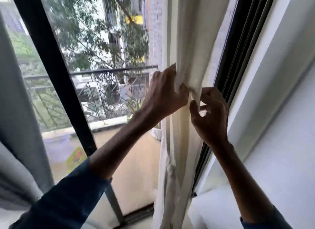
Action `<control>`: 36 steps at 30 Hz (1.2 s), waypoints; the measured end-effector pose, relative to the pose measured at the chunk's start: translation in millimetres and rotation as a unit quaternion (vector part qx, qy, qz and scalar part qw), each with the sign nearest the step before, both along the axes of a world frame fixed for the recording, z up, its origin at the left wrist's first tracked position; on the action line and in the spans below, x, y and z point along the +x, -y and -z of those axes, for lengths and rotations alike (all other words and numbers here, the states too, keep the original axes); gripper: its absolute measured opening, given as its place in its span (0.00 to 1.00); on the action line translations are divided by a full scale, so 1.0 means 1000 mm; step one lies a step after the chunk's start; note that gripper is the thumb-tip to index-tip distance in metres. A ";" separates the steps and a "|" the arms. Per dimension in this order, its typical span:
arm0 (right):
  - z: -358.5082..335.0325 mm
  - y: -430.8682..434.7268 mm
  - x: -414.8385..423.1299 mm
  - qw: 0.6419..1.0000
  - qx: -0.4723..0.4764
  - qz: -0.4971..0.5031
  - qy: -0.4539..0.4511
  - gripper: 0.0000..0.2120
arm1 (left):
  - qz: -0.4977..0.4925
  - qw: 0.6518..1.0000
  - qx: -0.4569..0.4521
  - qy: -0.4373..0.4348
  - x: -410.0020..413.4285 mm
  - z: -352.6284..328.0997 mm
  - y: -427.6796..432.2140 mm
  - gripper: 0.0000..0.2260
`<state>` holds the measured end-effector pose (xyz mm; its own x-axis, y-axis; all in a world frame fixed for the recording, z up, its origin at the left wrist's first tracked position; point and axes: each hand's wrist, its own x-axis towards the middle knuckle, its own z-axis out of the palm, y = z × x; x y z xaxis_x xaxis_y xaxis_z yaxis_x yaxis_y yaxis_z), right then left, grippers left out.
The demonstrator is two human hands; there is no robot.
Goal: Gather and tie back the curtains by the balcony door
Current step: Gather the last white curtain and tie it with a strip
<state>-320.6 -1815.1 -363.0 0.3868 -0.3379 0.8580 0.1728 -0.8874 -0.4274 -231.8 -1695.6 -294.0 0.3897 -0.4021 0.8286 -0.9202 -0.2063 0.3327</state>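
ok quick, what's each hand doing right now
left hand: fingers curled round the gathered cream curtain, gripping it
right hand: thumb and fingers pinching a fold of the same curtain

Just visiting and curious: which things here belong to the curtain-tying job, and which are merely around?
In the job: cream curtain, gripped by left hand and pinched by right hand; grey curtain, hanging untouched.
Merely around: door frame, railing, planter, tree, wall.
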 end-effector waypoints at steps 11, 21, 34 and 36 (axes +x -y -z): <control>0.114 -0.042 -0.038 0.948 0.233 -0.120 -0.183 0.21 | 0.099 0.983 0.079 -0.136 -0.018 0.138 -0.012 0.09; 0.161 -0.057 -0.018 0.948 0.209 0.035 -0.239 0.14 | 0.248 0.903 0.083 -0.340 -0.022 0.171 -0.032 0.09; 0.166 -0.047 -0.015 0.920 0.286 0.065 -0.260 0.19 | 0.151 0.905 0.123 -0.379 -0.037 0.257 -0.062 0.16; 0.165 -0.050 -0.017 0.911 0.316 0.061 -0.257 0.16 | 0.124 0.918 0.122 -0.357 -0.046 0.261 -0.058 0.20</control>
<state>-337.6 -1765.2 -527.6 0.6090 -0.7691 0.1938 -0.2782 -0.4359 -0.8559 -277.8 -1638.0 -555.2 0.6695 -0.6918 0.2705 -0.5138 -0.1683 0.8412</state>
